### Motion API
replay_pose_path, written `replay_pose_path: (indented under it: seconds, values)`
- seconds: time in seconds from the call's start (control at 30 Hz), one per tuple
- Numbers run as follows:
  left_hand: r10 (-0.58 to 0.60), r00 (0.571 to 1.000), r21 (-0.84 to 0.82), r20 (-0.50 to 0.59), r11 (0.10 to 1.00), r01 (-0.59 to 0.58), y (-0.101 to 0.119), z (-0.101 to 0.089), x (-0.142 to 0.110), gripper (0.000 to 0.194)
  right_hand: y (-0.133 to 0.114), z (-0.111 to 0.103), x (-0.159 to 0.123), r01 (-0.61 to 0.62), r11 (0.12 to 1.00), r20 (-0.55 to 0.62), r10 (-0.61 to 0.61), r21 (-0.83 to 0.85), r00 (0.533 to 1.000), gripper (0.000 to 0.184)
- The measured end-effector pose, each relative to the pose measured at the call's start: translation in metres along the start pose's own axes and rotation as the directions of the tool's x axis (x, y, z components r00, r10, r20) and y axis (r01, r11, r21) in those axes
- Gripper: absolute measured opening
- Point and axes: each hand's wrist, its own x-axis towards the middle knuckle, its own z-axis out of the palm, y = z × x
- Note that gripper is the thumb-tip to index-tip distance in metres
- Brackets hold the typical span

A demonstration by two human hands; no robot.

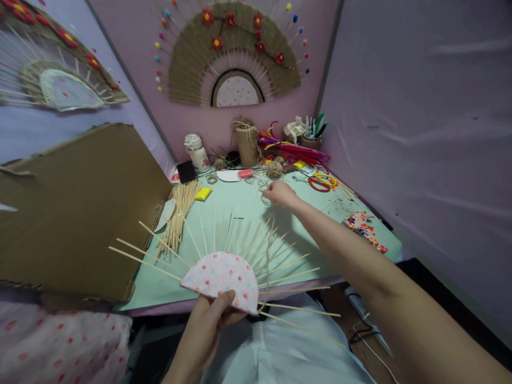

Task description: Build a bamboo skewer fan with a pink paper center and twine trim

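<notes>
My left hand (218, 312) grips a half-round fan base (228, 274) by its lower edge, thumb on top. The base is covered in white cloth with small red and blue flowers. Thin bamboo sticks (202, 229) radiate from its curved edge. A strand of jute twine (268, 256) crosses the sticks on the right side. My right hand (280, 193) is stretched out over the table, its fingers pinched on loose twine (262, 189). Just beyond it lies a ball of twine (274, 168).
On the green tabletop (240, 200) lie a pile of sticks (181, 213), a yellow packet (203, 193), scissors (320, 180) and floral cloth scraps (365, 229). A twine-wrapped cone (247, 141) and a white bottle (197, 152) stand behind. Cardboard (80, 213) flanks the left; a finished fan (236, 53) hangs on the wall.
</notes>
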Motion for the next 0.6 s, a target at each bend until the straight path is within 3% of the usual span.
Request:
replay_pose_path:
  seconds: [0.13,0.33,0.5,0.6]
  values:
    - [0.02,0.999,-0.048,-0.025,0.999,-0.021,0.006,-0.011,0.007,0.029,0.04,-0.013,0.013,-0.127,0.973,0.036,0.122,0.194,0.992,0.031]
    - [0.012,1.0,-0.122,-0.011,0.992,-0.013,0.015,-0.015,0.024,0.022,0.079,-0.011,-0.003,-0.185,0.938,0.028,0.184,0.294,0.982,0.032]
    - [0.079,0.996,-0.227,0.05,0.972,-0.066,0.014,-0.011,0.038,0.02,0.105,-0.023,-0.048,-0.11,0.962,-0.125,0.144,0.249,0.982,0.028]
    - [0.104,0.988,-0.289,0.112,0.955,-0.067,0.017,-0.008,0.053,0.017,0.137,-0.034,-0.088,-0.112,0.978,-0.263,0.156,0.176,0.952,0.03]
